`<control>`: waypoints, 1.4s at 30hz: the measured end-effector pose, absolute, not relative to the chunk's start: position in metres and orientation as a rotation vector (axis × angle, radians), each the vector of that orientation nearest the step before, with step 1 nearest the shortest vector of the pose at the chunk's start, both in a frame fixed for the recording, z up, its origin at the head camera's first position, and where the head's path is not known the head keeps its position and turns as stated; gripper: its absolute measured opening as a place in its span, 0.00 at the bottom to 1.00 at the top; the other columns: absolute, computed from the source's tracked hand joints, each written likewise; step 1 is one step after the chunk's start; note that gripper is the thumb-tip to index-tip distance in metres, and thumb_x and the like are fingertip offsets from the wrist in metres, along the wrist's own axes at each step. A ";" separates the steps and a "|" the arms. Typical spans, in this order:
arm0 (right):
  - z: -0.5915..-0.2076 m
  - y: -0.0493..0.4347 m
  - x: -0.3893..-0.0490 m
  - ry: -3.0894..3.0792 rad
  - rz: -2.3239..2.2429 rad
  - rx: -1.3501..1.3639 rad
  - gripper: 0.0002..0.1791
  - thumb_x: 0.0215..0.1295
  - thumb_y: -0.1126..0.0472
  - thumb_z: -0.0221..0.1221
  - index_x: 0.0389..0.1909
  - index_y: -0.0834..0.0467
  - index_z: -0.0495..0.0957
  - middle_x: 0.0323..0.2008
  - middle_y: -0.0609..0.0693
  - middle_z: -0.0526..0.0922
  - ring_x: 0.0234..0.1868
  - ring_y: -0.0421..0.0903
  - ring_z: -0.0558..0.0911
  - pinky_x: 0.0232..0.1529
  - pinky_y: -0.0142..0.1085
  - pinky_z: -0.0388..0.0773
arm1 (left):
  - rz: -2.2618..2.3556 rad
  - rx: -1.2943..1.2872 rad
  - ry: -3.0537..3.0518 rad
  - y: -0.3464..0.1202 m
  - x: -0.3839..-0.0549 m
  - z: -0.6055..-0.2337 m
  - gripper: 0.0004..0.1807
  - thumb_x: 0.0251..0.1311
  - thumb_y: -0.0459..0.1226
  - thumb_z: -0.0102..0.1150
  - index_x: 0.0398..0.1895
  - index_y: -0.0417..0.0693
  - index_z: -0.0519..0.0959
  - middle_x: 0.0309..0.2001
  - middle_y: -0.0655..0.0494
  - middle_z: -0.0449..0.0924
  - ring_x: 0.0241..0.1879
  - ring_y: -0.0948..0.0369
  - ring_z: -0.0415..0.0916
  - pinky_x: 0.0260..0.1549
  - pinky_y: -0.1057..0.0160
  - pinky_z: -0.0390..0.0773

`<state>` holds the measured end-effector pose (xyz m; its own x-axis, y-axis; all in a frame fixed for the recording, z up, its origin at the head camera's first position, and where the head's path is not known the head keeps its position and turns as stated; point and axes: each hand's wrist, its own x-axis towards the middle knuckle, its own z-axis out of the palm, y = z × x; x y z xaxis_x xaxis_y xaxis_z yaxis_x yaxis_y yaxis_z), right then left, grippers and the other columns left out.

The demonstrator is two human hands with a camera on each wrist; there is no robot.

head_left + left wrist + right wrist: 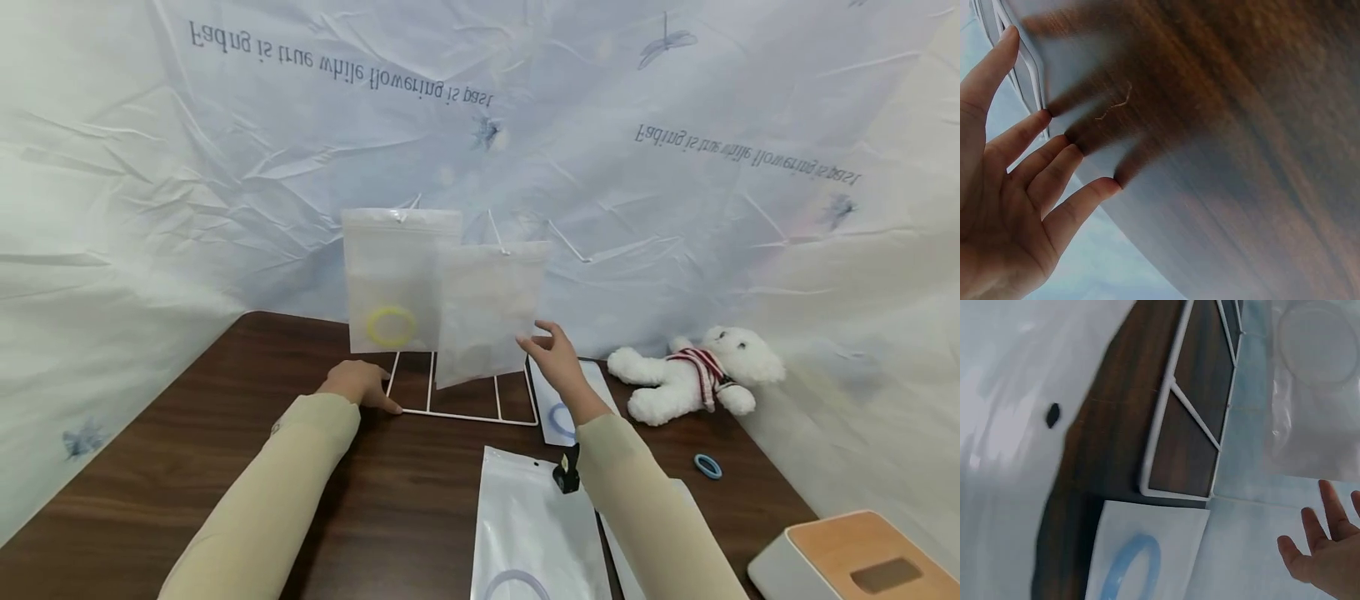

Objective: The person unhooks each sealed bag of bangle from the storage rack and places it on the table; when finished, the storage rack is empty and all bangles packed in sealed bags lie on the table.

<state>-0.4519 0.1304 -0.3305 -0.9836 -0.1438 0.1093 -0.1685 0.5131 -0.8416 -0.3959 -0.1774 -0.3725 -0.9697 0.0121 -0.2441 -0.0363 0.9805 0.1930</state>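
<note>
A white wire rack (465, 416) stands on the dark wooden table, with hooks along its top. From one hook hangs a frosted zip bag (390, 279) with a yellow ring (391, 327) inside. Nearer and to its right, a second frosted bag (487, 312) hangs tilted; the right wrist view shows a pale ring (1319, 344) in it. My left hand (358, 385) rests at the rack's front left corner, fingertips on the table and thumb beside the wire. Fingers spread and holding nothing, my right hand (558, 358) is by the second bag's lower right edge.
A third hook (570, 242) at the right is bare. White bags with rings lie flat near the front (540, 508) and right of the rack (1179, 531). Further right are a white plush toy (686, 379), a loose blue ring (708, 467) and a wood-topped box (862, 550).
</note>
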 end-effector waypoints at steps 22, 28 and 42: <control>-0.354 0.154 -0.377 -2.513 1.420 0.313 0.18 0.71 0.45 0.58 0.42 0.55 0.85 0.38 0.51 0.87 0.38 0.48 0.84 0.39 0.42 0.82 | 0.303 -0.014 2.898 -0.175 -0.392 -0.366 0.44 0.55 0.61 0.66 0.70 0.46 0.71 0.65 0.39 0.72 0.61 0.37 0.69 0.53 0.43 0.73; -0.348 0.155 -0.355 -2.511 1.399 0.359 0.15 0.72 0.46 0.57 0.43 0.53 0.84 0.34 0.50 0.86 0.35 0.46 0.82 0.33 0.38 0.83 | 0.305 -0.014 2.895 -0.176 -0.390 -0.367 0.44 0.56 0.61 0.66 0.70 0.46 0.71 0.66 0.38 0.71 0.62 0.36 0.67 0.54 0.42 0.72; -0.322 0.148 -0.305 -2.453 1.425 0.471 0.13 0.72 0.50 0.58 0.41 0.55 0.84 0.26 0.49 0.82 0.26 0.44 0.78 0.27 0.37 0.80 | 0.282 0.005 2.883 -0.177 -0.391 -0.366 0.45 0.56 0.61 0.66 0.71 0.46 0.69 0.66 0.35 0.69 0.60 0.35 0.69 0.53 0.42 0.74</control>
